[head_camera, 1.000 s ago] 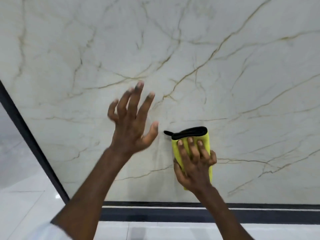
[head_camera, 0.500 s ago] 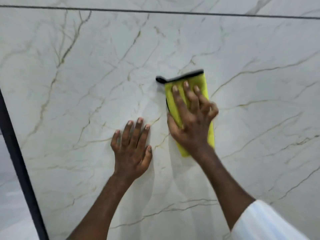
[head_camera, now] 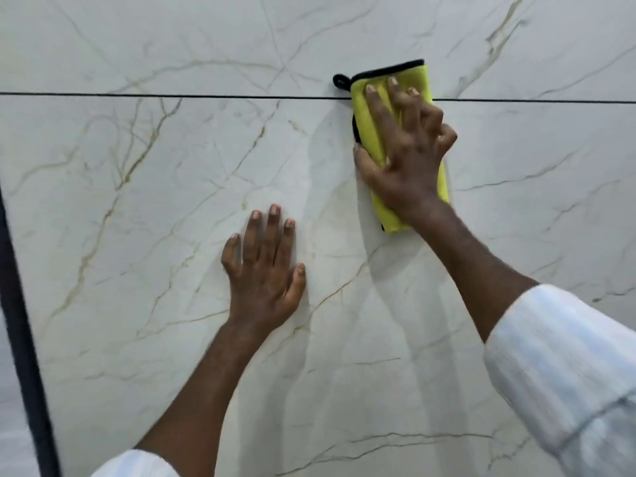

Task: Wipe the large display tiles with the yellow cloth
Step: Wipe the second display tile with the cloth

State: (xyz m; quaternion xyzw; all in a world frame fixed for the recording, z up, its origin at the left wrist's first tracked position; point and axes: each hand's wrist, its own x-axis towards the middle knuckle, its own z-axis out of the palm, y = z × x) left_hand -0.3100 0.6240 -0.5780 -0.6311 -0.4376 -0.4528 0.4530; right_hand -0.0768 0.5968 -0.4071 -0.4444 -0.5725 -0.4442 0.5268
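Covering the yellow cloth is the right hand.

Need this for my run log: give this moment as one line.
step: wiping | right hand: presses yellow cloth over tile joint | left hand: flat on lower tile
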